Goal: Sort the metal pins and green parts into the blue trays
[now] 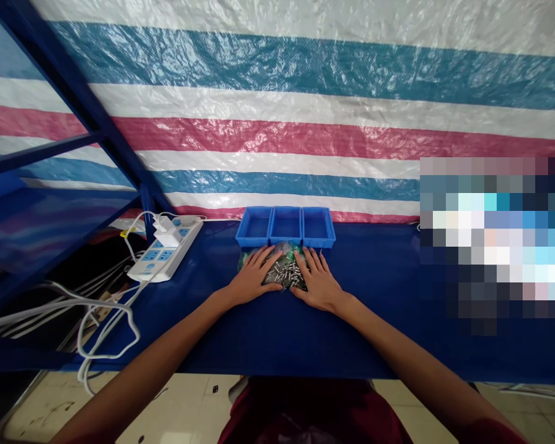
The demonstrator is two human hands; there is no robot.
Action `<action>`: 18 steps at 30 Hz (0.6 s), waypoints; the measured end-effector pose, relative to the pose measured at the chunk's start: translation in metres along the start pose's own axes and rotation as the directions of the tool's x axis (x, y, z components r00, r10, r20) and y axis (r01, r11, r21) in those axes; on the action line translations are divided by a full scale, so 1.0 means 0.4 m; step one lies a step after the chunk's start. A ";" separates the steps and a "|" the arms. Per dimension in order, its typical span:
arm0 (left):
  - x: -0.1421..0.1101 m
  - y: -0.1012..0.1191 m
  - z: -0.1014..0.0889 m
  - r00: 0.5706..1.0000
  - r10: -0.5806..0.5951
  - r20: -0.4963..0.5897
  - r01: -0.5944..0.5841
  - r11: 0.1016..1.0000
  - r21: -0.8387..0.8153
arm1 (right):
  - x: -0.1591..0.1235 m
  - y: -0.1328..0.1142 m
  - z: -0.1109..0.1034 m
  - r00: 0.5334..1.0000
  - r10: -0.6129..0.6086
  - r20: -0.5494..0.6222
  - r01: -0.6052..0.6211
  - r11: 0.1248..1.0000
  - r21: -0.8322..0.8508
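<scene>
A clear plastic bag (pixel 284 271) full of small silvery metal pieces, perhaps screws or rivets, lies on the blue table. Green shows along its far side. My left hand (pixel 255 275) rests on the bag's left part, fingers spread and pointing forward. On its right part lies my right hand (pixel 318 280), also with fingers apart. Both hands touch the bag from above, and neither is wrapped round it. Just beyond the fingertips stand three blue trays side by side: a left tray (pixel 254 242), a middle tray (pixel 285 241) and a right tray (pixel 319 242).
A white power strip (pixel 166 262) with a plugged-in adapter (pixel 167 233) sits at the table's left. Loose white cables (pixel 132 333) hang over the left edge. A striped plastic sheet (pixel 277 135) rises behind the blue table (pixel 277 339). The right end is pixelated.
</scene>
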State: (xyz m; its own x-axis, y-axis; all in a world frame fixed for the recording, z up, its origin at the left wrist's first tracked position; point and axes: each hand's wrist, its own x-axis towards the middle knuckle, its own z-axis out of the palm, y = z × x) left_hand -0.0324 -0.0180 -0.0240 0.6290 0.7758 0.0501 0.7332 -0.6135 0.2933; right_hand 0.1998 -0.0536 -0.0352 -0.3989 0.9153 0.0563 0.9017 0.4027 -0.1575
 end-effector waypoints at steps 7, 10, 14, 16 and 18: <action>0.002 -0.005 0.014 0.999 0.001 -0.038 -0.001 1.000 0.007 | -0.003 0.003 -0.003 1.000 -0.022 0.004 0.021 0.999 0.049; 0.003 -0.007 0.018 0.999 0.002 -0.043 -0.002 1.000 0.003 | -0.002 0.003 -0.001 1.000 -0.023 0.001 0.023 0.998 0.057; 0.003 -0.008 0.018 0.999 0.006 -0.049 -0.006 1.000 0.003 | -0.001 0.001 -0.001 1.000 -0.011 -0.007 0.011 0.998 0.067; 0.003 -0.010 0.019 0.998 0.013 -0.057 -0.013 1.000 0.003 | -0.001 -0.001 -0.001 1.000 -0.007 -0.014 0.008 0.998 0.070; 0.003 -0.012 0.022 0.997 0.020 -0.069 -0.020 1.000 0.002 | 0.000 -0.002 0.001 1.000 0.000 -0.020 0.002 0.998 0.069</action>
State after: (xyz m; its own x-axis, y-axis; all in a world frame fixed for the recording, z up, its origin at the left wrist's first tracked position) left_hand -0.0329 -0.0152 -0.0336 0.6245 0.7715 0.1213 0.7208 -0.6292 0.2907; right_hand 0.1991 -0.0539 -0.0353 -0.3958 0.9152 0.0760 0.8873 0.4025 -0.2252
